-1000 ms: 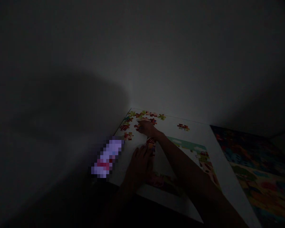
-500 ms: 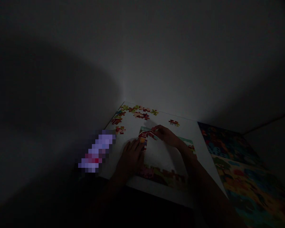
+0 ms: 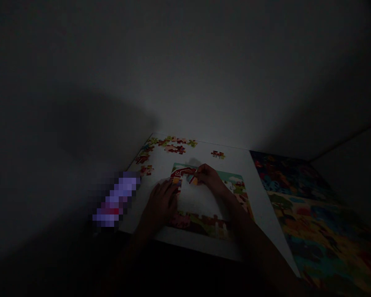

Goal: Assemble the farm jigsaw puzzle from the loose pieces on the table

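The scene is very dark. A partly built jigsaw puzzle (image 3: 231,187) with a farm picture lies on a white board (image 3: 259,198); its middle is bare. My right hand (image 3: 208,177) pinches a small puzzle piece (image 3: 191,178) at the puzzle's upper left, beside the red barn section (image 3: 177,172). My left hand (image 3: 160,202) rests flat on the puzzle's left edge, fingers spread, holding nothing.
Several loose puzzle pieces (image 3: 170,145) lie scattered along the board's far left corner, with one more group (image 3: 218,154) further right. A colourful printed picture sheet (image 3: 312,218) lies to the right. A blurred purple object (image 3: 116,200) sits left of the board. Grey wall behind.
My right hand drew back from the loose pieces at the far corner with a piece and brought it to the puzzle's upper left. The left hand stayed on the left edge.
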Available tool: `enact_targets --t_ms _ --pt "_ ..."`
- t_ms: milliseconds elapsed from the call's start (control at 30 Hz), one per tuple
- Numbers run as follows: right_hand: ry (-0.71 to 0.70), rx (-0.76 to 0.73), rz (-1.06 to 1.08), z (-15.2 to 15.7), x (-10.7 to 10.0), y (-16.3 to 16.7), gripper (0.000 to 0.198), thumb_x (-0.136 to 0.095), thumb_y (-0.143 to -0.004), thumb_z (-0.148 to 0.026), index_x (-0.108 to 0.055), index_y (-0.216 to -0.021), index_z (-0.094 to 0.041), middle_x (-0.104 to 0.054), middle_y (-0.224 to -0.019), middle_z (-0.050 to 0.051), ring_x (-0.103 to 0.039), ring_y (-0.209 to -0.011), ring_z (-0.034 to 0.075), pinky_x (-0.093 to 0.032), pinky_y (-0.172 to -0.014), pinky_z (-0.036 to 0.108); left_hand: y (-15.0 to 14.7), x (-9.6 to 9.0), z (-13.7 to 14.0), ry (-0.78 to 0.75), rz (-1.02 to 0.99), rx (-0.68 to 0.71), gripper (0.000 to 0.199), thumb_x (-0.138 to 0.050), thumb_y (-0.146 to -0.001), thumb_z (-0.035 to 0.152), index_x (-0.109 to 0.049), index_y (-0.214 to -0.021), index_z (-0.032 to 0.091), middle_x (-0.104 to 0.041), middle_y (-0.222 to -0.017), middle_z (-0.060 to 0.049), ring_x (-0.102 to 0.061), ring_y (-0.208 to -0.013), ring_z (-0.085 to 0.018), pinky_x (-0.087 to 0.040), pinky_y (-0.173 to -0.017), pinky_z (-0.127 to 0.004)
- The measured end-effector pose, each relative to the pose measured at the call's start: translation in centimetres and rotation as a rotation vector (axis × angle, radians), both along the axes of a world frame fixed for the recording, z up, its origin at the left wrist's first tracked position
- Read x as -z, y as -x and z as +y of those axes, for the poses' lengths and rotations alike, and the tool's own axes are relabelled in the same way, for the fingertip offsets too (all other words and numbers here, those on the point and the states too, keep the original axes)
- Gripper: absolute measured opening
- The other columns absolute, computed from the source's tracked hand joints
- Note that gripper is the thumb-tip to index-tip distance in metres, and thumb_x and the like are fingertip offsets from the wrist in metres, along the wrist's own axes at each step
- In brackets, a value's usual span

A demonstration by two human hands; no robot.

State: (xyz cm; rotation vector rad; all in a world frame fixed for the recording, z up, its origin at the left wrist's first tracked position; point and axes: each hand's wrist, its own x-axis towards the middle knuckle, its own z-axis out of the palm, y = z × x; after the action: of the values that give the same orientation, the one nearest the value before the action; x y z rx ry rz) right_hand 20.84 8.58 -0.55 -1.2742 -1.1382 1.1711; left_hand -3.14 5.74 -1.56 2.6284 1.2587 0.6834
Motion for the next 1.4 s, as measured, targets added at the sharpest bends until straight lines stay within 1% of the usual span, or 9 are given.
enact_targets --t_ms 133,300,500,633,833,933,1033,1133,1400 --pt "0.010 0.058 0.049 0.0 0.4 0.3 0.047 -0.080 -0.061 -0.050 -0.044 -0.075 -0.022 -0.058 -0.058 -0.005 -0.053 -0.047 0.011 -0.041 -0.042 0.021 0.1 0.3 0.2 -0.003 0.006 -0.003 0.038 -0.040 -0.096 0.025 -0.057 -0.129 0.019 -0.052 -0.143 -0.011 -0.046 -0.135 -0.026 -0.034 -0.115 -0.051" --pt "-0.039 0.018 0.102 -0.3 0.1 0.9 0.052 -0.079 -0.060 -0.044 -0.053 -0.099 -0.023 -0.064 -0.073 -0.004 -0.058 -0.053 0.012 -0.049 -0.048 0.025 0.2 0.3 0.3 0.013 0.013 0.008 0.039 -0.041 -0.096 0.026 -0.056 -0.131 0.019 -0.052 -0.143 -0.010 -0.046 -0.135 -0.025 -0.034 -0.115 -0.050" --pt "-0.100 0.089 -0.052 -0.3 1.1 1.9 0.033 -0.071 -0.070 -0.042 -0.047 -0.079 -0.022 -0.056 -0.059 -0.007 -0.052 -0.051 0.010 -0.045 -0.051 0.024 0.1 -0.1 0.0 0.027 0.005 -0.001 0.040 -0.041 -0.096 0.025 -0.056 -0.133 0.021 -0.051 -0.144 -0.010 -0.044 -0.136 -0.025 -0.032 -0.116 -0.051" --pt "-0.109 0.054 -0.223 -0.3 1.4 2.0 0.023 -0.066 -0.074 -0.038 -0.051 -0.083 -0.022 -0.061 -0.065 -0.005 -0.056 -0.059 0.012 -0.045 -0.058 0.025 0.0 -0.4 -0.2 0.039 0.014 0.000 0.041 -0.041 -0.096 0.022 -0.054 -0.135 0.021 -0.050 -0.146 -0.009 -0.043 -0.137 -0.024 -0.032 -0.116 -0.050" --pt "-0.103 -0.032 -0.203 -0.1 1.1 1.2 0.021 -0.063 -0.076 -0.038 -0.054 -0.083 -0.020 -0.058 -0.060 -0.004 -0.055 -0.055 0.013 -0.043 -0.058 0.027 -0.1 -0.4 -0.1 0.016 0.019 0.002 0.039 -0.041 -0.096 0.023 -0.055 -0.132 0.020 -0.052 -0.143 -0.010 -0.044 -0.135 -0.024 -0.032 -0.116 -0.049" --pt "-0.072 -0.018 -0.369 -0.3 0.6 1.6 0.016 -0.060 -0.080 -0.035 -0.057 -0.087 -0.020 -0.063 -0.068 -0.002 -0.059 -0.062 0.015 -0.044 -0.062 0.028 -0.1 -0.3 -0.2 0.010 0.033 0.002 0.038 -0.039 -0.097 0.023 -0.056 -0.131 0.018 -0.052 -0.143 -0.011 -0.044 -0.135 -0.025 -0.033 -0.116 -0.049" --pt "-0.047 0.066 -0.678 -0.7 -0.2 2.8 0.014 -0.059 -0.085 -0.030 -0.060 -0.095 -0.020 -0.069 -0.091 0.004 -0.064 -0.082 0.019 -0.045 -0.071 0.030 0.0 -0.3 -0.2 0.004 0.037 -0.003 0.038 -0.039 -0.097 0.023 -0.056 -0.131 0.018 -0.052 -0.144 -0.010 -0.044 -0.136 -0.024 -0.032 -0.116 -0.050" --pt "-0.010 0.079 -0.898 -1.3 -1.1 4.0 0.019 -0.057 -0.090 -0.030 -0.062 -0.105 -0.020 -0.064 -0.111 0.010 -0.064 -0.095 0.022 -0.047 -0.076 0.030 0.0 -0.2 -0.3 0.008 0.040 -0.006 0.039 -0.039 -0.097 0.024 -0.055 -0.132 0.019 -0.051 -0.145 -0.010 -0.043 -0.137 -0.024 -0.031 -0.117 -0.050" --pt "0.050 0.083 -1.087 -1.9 -1.9 5.4 0.029 -0.052 -0.095 -0.036 -0.059 -0.119 -0.022 -0.055 -0.124 0.013 -0.063 -0.095 0.022 -0.049 -0.070 0.028 -0.1 -0.3 -0.2 0.026 0.041 -0.004 0.039 -0.039 -0.097 0.024 -0.055 -0.132 0.019 -0.051 -0.144 -0.010 -0.044 -0.137 -0.025 -0.032 -0.116 -0.051"
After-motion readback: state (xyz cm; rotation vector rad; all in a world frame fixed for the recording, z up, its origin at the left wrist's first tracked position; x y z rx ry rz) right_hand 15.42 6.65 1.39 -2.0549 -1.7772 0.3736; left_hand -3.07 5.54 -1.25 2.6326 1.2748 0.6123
